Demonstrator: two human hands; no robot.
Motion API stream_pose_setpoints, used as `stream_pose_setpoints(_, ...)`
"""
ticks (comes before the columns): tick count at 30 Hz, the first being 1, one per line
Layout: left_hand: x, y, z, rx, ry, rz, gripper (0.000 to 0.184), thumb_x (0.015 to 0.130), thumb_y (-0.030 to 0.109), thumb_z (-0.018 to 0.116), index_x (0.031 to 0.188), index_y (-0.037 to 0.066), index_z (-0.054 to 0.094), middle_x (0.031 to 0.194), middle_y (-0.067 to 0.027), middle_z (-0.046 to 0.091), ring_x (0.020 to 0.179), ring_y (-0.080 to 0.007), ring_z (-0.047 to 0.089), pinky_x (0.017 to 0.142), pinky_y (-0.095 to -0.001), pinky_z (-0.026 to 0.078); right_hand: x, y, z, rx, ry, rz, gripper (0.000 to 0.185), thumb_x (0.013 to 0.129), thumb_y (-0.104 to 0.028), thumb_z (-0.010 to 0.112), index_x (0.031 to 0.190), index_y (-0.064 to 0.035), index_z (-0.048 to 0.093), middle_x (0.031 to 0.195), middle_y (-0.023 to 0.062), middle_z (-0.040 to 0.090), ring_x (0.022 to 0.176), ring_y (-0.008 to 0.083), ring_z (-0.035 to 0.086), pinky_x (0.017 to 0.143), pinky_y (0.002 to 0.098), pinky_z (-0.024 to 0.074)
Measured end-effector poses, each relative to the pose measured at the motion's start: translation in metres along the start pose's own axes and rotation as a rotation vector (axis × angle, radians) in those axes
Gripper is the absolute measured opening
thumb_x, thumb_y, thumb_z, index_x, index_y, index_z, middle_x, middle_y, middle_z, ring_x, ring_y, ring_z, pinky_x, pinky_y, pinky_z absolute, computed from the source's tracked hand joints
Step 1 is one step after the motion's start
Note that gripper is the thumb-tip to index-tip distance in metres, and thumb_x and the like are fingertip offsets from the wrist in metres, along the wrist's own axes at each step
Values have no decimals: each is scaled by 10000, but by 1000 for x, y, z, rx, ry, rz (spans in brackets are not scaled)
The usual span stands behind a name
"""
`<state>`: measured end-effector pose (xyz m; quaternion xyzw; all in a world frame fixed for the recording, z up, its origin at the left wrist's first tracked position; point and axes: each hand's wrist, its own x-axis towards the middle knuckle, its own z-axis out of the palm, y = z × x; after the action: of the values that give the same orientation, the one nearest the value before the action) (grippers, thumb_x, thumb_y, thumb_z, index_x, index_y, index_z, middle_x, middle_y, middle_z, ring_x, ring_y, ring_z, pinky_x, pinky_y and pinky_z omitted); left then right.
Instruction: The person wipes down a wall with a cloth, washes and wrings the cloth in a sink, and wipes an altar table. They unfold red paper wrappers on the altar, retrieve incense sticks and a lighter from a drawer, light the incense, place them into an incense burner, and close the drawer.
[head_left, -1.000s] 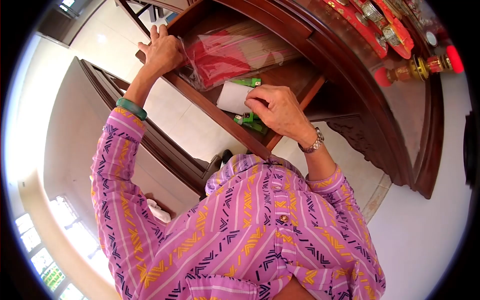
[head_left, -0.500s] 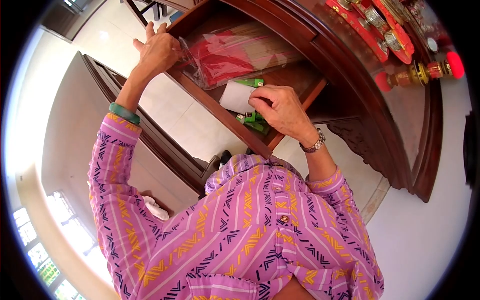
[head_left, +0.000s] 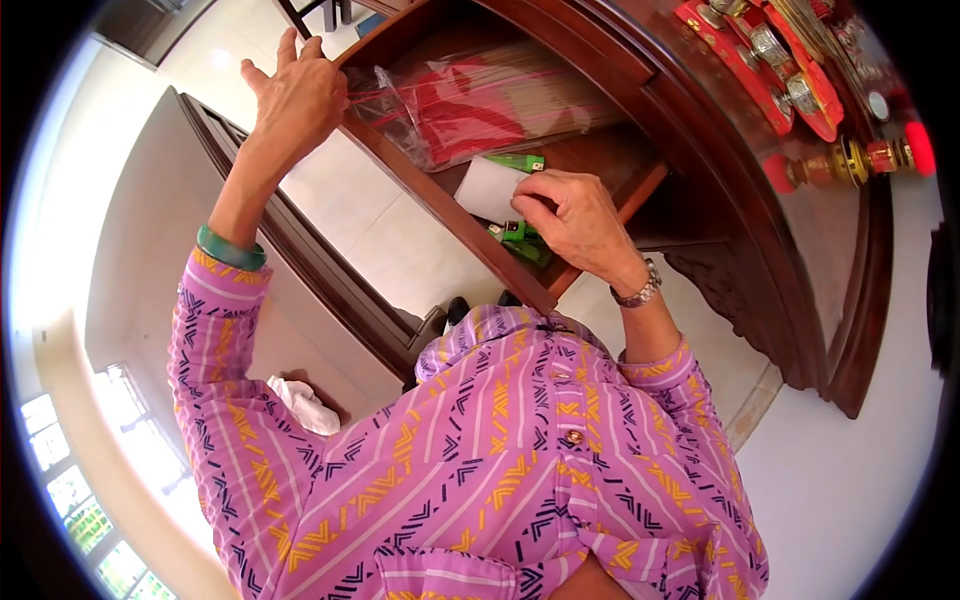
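Red-ended incense sticks [head_left: 366,97] stretch from the mouth of a clear plastic bag [head_left: 425,135] to my left hand [head_left: 296,100]. That hand pinches them beyond the drawer's left edge, its outer fingers spread. More sticks with red ends and tan bodies lie inside the bag. Over the near part of the open wooden drawer [head_left: 440,215] is my right hand [head_left: 575,222], thumb and fingers closed at the edge of a white paper or card [head_left: 488,190]; whether it grips anything is hidden. Green lighters [head_left: 518,232] lie under and beside that hand.
The drawer belongs to a dark carved wooden cabinet [head_left: 700,170]. On its top stand red and metal ornaments [head_left: 780,70] and a red-tipped lamp-like piece [head_left: 850,160]. A long panel with dark trim [head_left: 330,270] stands to the left. A crumpled white cloth [head_left: 305,405] lies lower left.
My left hand has drawn leftward from the bag, and the red stick ends between them show more. My right hand keeps its pinch by the white paper. The whole view has shifted slightly.
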<state>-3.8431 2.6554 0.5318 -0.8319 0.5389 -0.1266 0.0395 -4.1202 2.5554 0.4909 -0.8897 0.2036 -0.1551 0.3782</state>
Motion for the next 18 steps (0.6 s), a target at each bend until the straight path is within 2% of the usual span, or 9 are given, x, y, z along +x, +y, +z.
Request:
stream_pose_setpoints(2, -6, -4, 0, -12, -51, -15, 94, 766, 118, 646, 828, 115, 716, 1280, -128, 483, 1301, -379, 304, 923, -745, 197, 2, 2, 1, -2, -4, 7, 185, 787, -174, 569, 759, -2, 633, 742, 172, 605, 696, 352, 585, 620, 402, 443)
stream_pose_setpoints(4, -13, -11, -3, -50, -85, -60, 96, 770, 127, 638, 823, 123, 717, 1320, -137, 458, 1327, -364, 265, 950, -725, 178, 3, 5, 1, -27, -16, -14, 129, 785, -103, 591, 788, 22, 620, 739, 150, 610, 645, 287, 587, 585, 336, 441)
stream_pose_setpoints(7, -24, -28, -3, -106, -113, -130, 97, 779, 162, 639, 826, 123, 714, 1338, -134, 461, 1352, -337, 239, 984, -698, 148, 6, 5, 3, -3, -31, 41, 187, 783, -179, 574, 756, -3, 632, 742, 167, 606, 704, 341, 584, 628, 400, 443)
stream_pose_setpoints(9, -32, -38, -7, -139, -184, -167, 153, 781, 163, 638, 905, 111, 711, 1327, -140, 470, 1323, -358, 289, 977, -697, 154, 6, 6, 3, -16, -40, 38, 187, 785, -180, 574, 759, -5, 633, 743, 165, 606, 704, 338, 584, 628, 396, 443)
stream_pose_setpoints(11, -39, -49, -5, -186, -167, -199, 176, 801, 214, 620, 906, 102, 706, 1318, -141, 482, 1303, -319, 337, 983, -666, 157, 6, 5, 4, -24, -50, 32, 186, 786, -181, 575, 761, -6, 633, 743, 163, 606, 704, 335, 583, 628, 393, 442)
stream_pose_setpoints(13, -40, -56, -5, -302, -267, -262, 195, 817, 252, 602, 886, 100, 705, 1308, -139, 495, 1244, -280, 421, 987, -630, 174, 7, 5, 4, -18, -53, 67, 185, 791, -184, 577, 765, -11, 635, 740, 158, 604, 699, 332, 581, 626, 387, 440)
stream_pose_setpoints(14, -42, -59, -2, -344, -226, -265, 210, 829, 264, 583, 871, 94, 699, 1272, -136, 526, 1170, -258, 487, 984, -595, 202, 8, 5, 4, -17, -55, 64, 185, 791, -184, 577, 765, -11, 635, 740, 158, 604, 699, 332, 581, 626, 387, 440)
stream_pose_setpoints(17, -43, -62, 10, -458, -80, -175, 214, 826, 252, 583, 866, 69, 686, 1122, -139, 611, 1040, -269, 564, 980, -557, 218, 8, 5, 4, -20, -54, 52, 181, 794, -187, 579, 766, -16, 635, 737, 154, 602, 694, 329, 579, 625, 384, 438)
stream_pose_setpoints(18, -41, -61, 8, -458, -79, -177, 214, 826, 252, 583, 866, 69, 686, 1122, -139, 611, 1040, -269, 564, 980, -557, 218, 7, 5, 4, -30, -52, 49, 179, 794, -185, 580, 767, -17, 635, 738, 153, 601, 693, 328, 579, 625, 383, 437)
